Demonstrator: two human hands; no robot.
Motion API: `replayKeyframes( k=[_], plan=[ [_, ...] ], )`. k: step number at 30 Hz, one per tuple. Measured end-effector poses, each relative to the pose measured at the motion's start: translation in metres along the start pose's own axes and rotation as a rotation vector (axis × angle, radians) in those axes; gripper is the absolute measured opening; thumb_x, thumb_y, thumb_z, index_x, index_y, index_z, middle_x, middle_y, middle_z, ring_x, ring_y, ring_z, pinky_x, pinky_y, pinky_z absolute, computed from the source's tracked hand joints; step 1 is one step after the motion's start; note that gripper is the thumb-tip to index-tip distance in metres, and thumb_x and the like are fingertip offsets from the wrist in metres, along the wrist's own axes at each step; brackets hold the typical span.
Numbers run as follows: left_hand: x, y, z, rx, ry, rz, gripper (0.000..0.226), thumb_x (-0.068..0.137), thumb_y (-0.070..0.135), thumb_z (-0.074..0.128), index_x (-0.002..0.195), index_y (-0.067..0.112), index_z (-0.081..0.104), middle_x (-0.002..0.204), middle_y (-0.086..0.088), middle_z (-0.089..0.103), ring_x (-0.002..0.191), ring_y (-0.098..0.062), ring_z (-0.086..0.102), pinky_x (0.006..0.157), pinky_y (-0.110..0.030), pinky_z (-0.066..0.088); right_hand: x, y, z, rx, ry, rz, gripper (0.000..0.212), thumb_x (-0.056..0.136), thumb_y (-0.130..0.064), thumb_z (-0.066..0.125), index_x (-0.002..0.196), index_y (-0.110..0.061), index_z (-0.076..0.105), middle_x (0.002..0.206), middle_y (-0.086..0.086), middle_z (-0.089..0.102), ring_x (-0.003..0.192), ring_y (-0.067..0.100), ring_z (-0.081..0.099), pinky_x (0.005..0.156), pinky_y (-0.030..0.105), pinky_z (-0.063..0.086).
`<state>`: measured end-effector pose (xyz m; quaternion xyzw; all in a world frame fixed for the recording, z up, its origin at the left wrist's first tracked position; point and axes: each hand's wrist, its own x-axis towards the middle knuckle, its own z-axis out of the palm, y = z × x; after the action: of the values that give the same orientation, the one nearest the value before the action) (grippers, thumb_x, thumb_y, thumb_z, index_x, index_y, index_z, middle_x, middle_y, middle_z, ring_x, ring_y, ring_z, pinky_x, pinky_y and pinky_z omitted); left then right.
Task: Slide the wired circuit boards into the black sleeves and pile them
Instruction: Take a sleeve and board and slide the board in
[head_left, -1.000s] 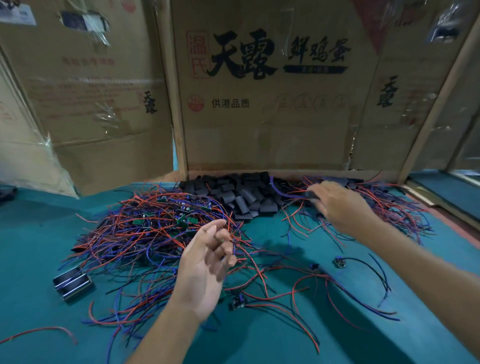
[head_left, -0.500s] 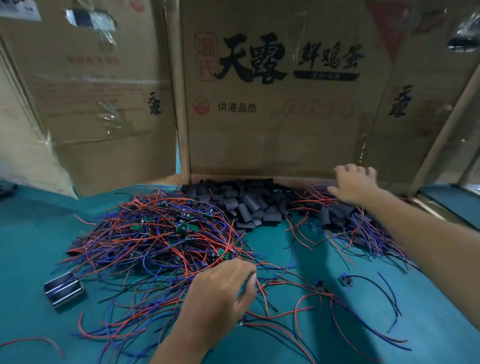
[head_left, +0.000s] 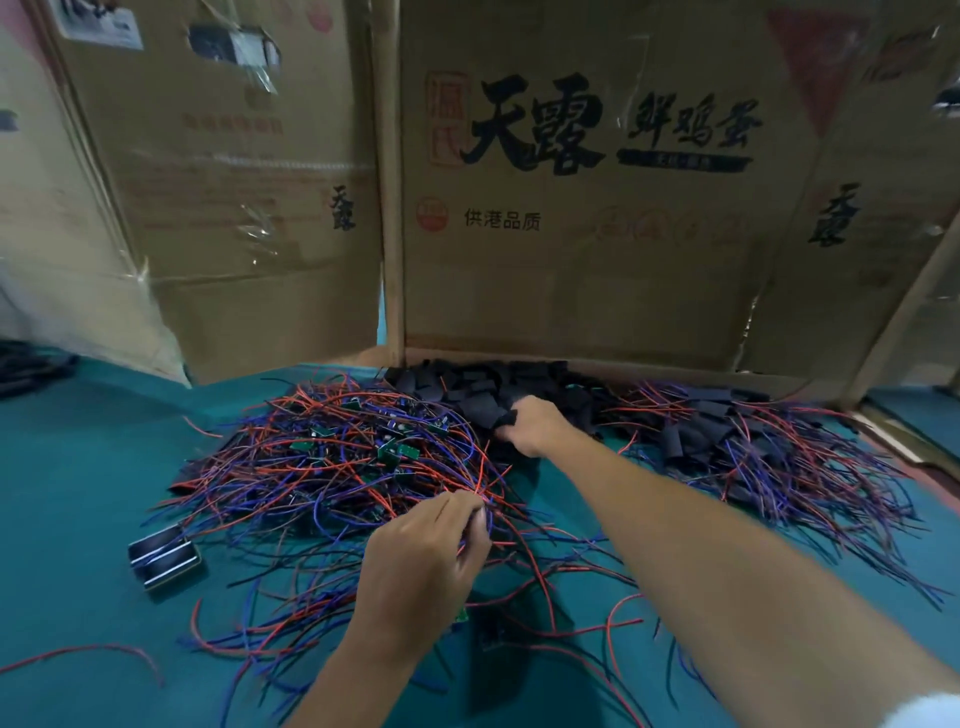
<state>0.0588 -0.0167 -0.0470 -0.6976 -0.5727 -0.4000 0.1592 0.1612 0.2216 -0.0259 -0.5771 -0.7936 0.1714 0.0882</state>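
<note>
A large tangle of red and blue wires (head_left: 332, 467) with small green boards (head_left: 397, 451) in it is spread over the middle left of a teal table (head_left: 78, 467). Behind it, against the far cardboard wall, a heap of black sleeves (head_left: 478, 389) is piled. To the right, a second pile (head_left: 753, 447) of wires mixed with black sleeves is seen.

The left hand (head_left: 421, 561) is held low at the near edge of the wire tangle, back of the hand up, forearm rising from the bottom edge. Its fingertips (head_left: 470, 506) are drawn together and a few red and blue wires are pinched between them. What hangs at the end of those wires cannot be told.

The right hand (head_left: 530, 426) is stretched far forward, arm running diagonally from the lower right corner. Its fingers are curled down into the near edge of the black sleeves, and black sleeve material appears to be gripped, though the fingertips are hidden.

On the near left of the table, a small dark block with metal edges (head_left: 163, 556) lies apart from the wires. A loose red wire (head_left: 83, 654) is curved near the left bottom corner. Brown cardboard boxes (head_left: 571, 260) with black printed characters are stood upright along the far side.
</note>
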Motion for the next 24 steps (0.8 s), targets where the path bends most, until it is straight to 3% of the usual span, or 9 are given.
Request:
replayKeyframes(
  k=[3, 5, 7, 11, 15, 17, 19, 21, 24],
  plan=[
    [0.001, -0.001, -0.001, 0.032, 0.007, -0.064, 0.027, 0.099, 0.027, 0.045, 0.084, 0.019, 0.066, 0.068, 0.010, 0.060, 0.055, -0.008, 0.056, 0.045, -0.026, 0.046, -0.023, -0.001, -0.015, 0.176, 0.107, 0.038, 0.030, 0.100, -0.028, 0.052, 0.114, -0.002, 0.059, 0.111, 0.018, 0.066, 0.100, 0.034, 0.064, 0.081, 0.039, 0.050],
    [0.003, -0.002, -0.003, 0.043, 0.013, -0.101, 0.025, 0.098, 0.025, 0.046, 0.081, 0.020, 0.063, 0.063, 0.011, 0.057, 0.052, -0.007, 0.052, 0.042, -0.024, 0.042, -0.052, -0.001, -0.024, 0.409, 0.147, 0.023, 0.022, 0.101, -0.027, 0.050, 0.102, -0.006, 0.057, 0.087, 0.012, 0.068, 0.070, 0.024, 0.063, 0.067, 0.039, 0.051],
    [0.003, -0.005, -0.005, 0.058, 0.011, -0.159, 0.019, 0.096, 0.021, 0.054, 0.079, 0.020, 0.062, 0.062, 0.012, 0.055, 0.051, -0.007, 0.050, 0.041, -0.019, 0.036, -0.089, 0.002, -0.027, 0.587, 0.094, 0.049, 0.029, 0.102, -0.038, 0.046, 0.097, -0.011, 0.055, 0.070, 0.005, 0.059, 0.052, 0.017, 0.047, 0.051, 0.032, 0.038],
    [0.004, -0.007, -0.001, 0.032, -0.019, -0.362, 0.014, 0.096, 0.024, 0.059, 0.082, 0.024, 0.059, 0.064, 0.012, 0.057, 0.056, -0.008, 0.054, 0.043, -0.025, 0.041, -0.159, 0.019, -0.007, 0.993, -0.130, 0.132, 0.043, 0.103, -0.047, 0.034, 0.103, -0.018, 0.066, 0.063, -0.001, 0.047, 0.051, 0.011, 0.034, 0.041, 0.021, 0.026],
    [0.001, 0.000, 0.005, -0.033, -0.032, -0.447, 0.014, 0.097, 0.027, 0.057, 0.083, 0.028, 0.057, 0.067, 0.012, 0.059, 0.061, -0.009, 0.055, 0.048, -0.033, 0.046, -0.197, 0.030, 0.013, 0.955, -0.137, -0.025, 0.044, 0.102, -0.051, 0.032, 0.119, -0.030, 0.066, 0.071, -0.017, 0.050, 0.056, 0.001, 0.042, 0.052, 0.014, 0.032],
    [0.001, -0.001, 0.005, -0.037, -0.037, -0.433, 0.014, 0.096, 0.025, 0.059, 0.082, 0.028, 0.058, 0.068, 0.012, 0.059, 0.064, -0.010, 0.055, 0.049, -0.032, 0.044, -0.204, 0.035, 0.012, 0.784, -0.040, -0.160, 0.053, 0.092, -0.064, 0.033, 0.126, -0.034, 0.060, 0.093, -0.028, 0.059, 0.088, -0.017, 0.056, 0.074, 0.005, 0.040],
    [0.002, -0.007, 0.005, -0.048, -0.051, -0.415, 0.012, 0.097, 0.022, 0.058, 0.085, 0.027, 0.059, 0.071, 0.014, 0.056, 0.070, -0.010, 0.053, 0.052, -0.028, 0.040, -0.206, 0.040, 0.007, 0.696, 0.055, -0.211, 0.047, 0.085, -0.067, 0.035, 0.117, -0.041, 0.058, 0.111, -0.030, 0.060, 0.107, -0.021, 0.050, 0.087, 0.003, 0.037],
    [0.004, -0.013, 0.004, -0.096, -0.098, -0.403, 0.009, 0.099, 0.021, 0.056, 0.094, 0.027, 0.061, 0.080, 0.016, 0.055, 0.081, -0.011, 0.052, 0.063, -0.027, 0.041, -0.204, 0.045, 0.005, 0.662, 0.172, -0.186, 0.030, 0.091, -0.060, 0.042, 0.097, -0.037, 0.061, 0.092, -0.021, 0.064, 0.090, -0.008, 0.056, 0.079, 0.014, 0.041],
    [0.008, -0.021, 0.000, -0.170, -0.182, -0.399, 0.009, 0.100, 0.023, 0.056, 0.098, 0.026, 0.065, 0.092, 0.017, 0.057, 0.088, -0.005, 0.052, 0.076, -0.021, 0.043, -0.202, 0.050, 0.007, 0.605, 0.317, -0.158, 0.040, 0.095, -0.055, 0.047, 0.070, -0.023, 0.047, 0.059, -0.012, 0.040, 0.057, 0.005, 0.035, 0.055, 0.022, 0.031]
  ],
)
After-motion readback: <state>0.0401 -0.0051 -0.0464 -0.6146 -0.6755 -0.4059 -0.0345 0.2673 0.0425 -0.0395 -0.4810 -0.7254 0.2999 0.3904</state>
